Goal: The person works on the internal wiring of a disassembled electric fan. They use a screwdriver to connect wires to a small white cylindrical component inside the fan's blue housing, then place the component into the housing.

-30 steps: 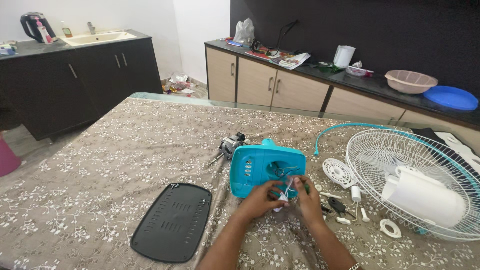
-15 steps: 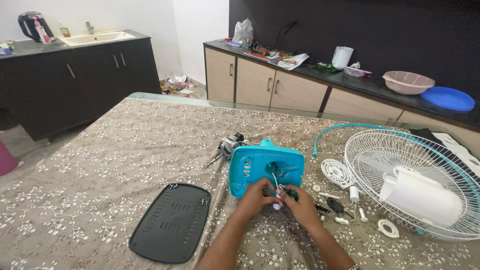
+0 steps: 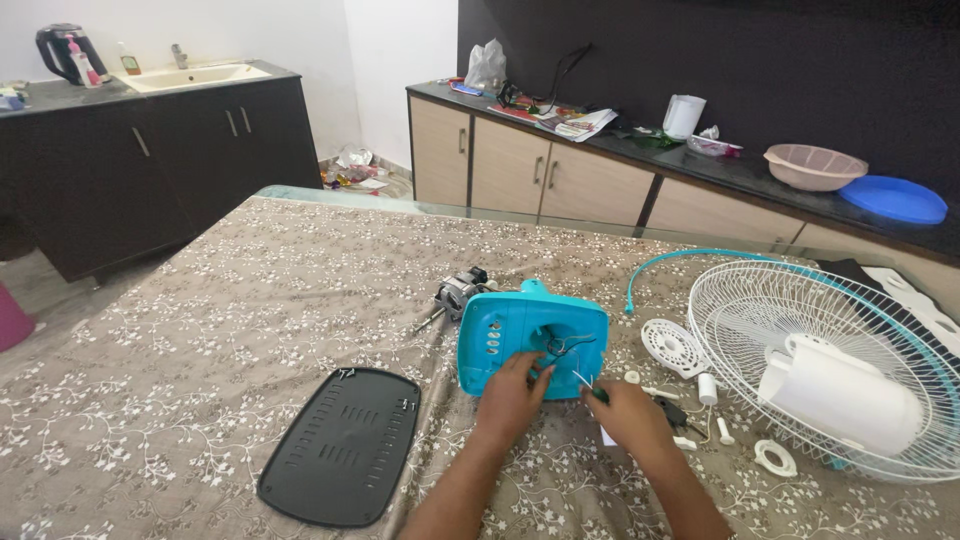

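Near the table's front edge: teal fan housing, lying flat on the floral cloth. Left hand on its near edge, fingers curled against the plastic. Right hand just right of the housing, fingers pinched round a thin screwdriver. Behind the housing, motor; left, black grille plate; right, white fan guard.

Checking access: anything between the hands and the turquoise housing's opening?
Nothing visible. The left hand already rests on the turquoise housing; the right hand points a green-handled screwdriver at the loose wires in its opening.
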